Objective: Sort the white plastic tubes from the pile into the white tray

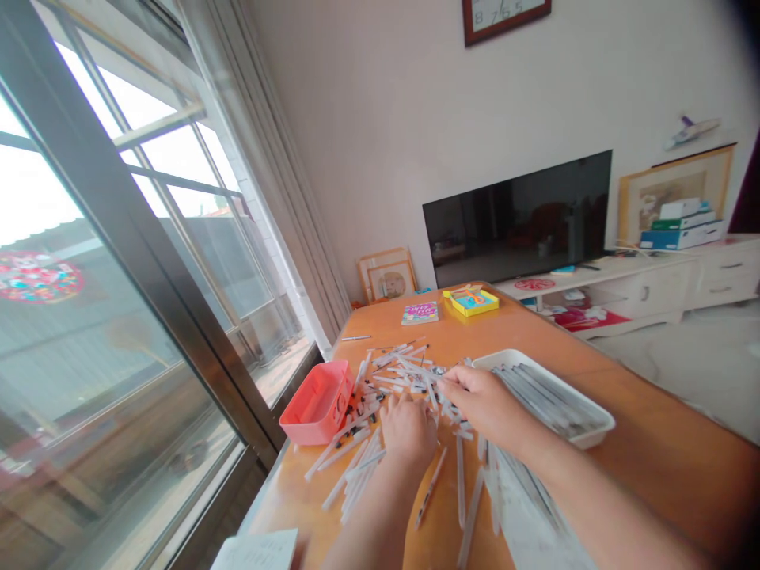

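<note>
A loose pile of translucent pen barrels [409,366] and small black pen parts [355,413] lies spread over the wooden table. My left hand [409,427] is low over the near side of the pile, fingers curled down; what they hold, if anything, is hidden. Thumb and fingers of my right hand [475,396] are closed on the end of a translucent barrel that points left over the pile. Beside the right hand stands a white tray [594,435] with a row of grey pens or refills in it. A single slim pen [431,488] rests between my forearms.
Left of the pile stands a red plastic box [314,408]. A booklet [419,313] and a yellow box [475,303] sit at the table's far end. White paper [261,550] lies at the near left edge. A glass door [119,356] runs along the left.
</note>
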